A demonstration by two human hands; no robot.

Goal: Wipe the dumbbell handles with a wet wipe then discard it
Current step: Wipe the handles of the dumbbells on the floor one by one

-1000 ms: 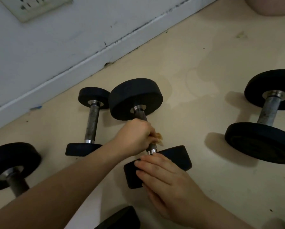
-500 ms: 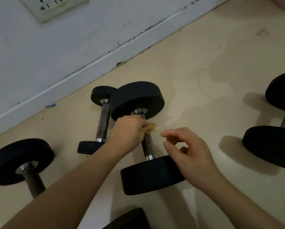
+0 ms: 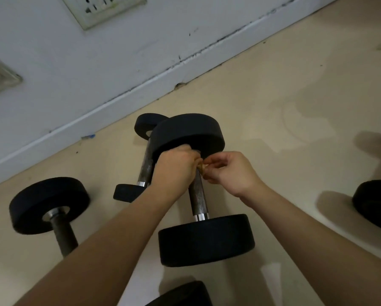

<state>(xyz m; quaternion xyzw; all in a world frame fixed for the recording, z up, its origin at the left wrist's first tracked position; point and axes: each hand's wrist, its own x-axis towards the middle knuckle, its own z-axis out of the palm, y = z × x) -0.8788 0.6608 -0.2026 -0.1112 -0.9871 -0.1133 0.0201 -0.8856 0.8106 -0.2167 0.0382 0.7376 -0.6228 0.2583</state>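
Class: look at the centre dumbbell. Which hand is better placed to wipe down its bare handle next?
Probably the left hand: it already wraps the handle top, while the right hand only pinches the wipe.

Dim indoor light; soft shadows fall right; wide-angle edge distortion.

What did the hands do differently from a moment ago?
The right hand left the near weight plate, lifted, and moved up to the brownish wipe, now pinching it beside the left hand. The left hand stayed wrapped around the handle; the dumbbell stayed on the floor.
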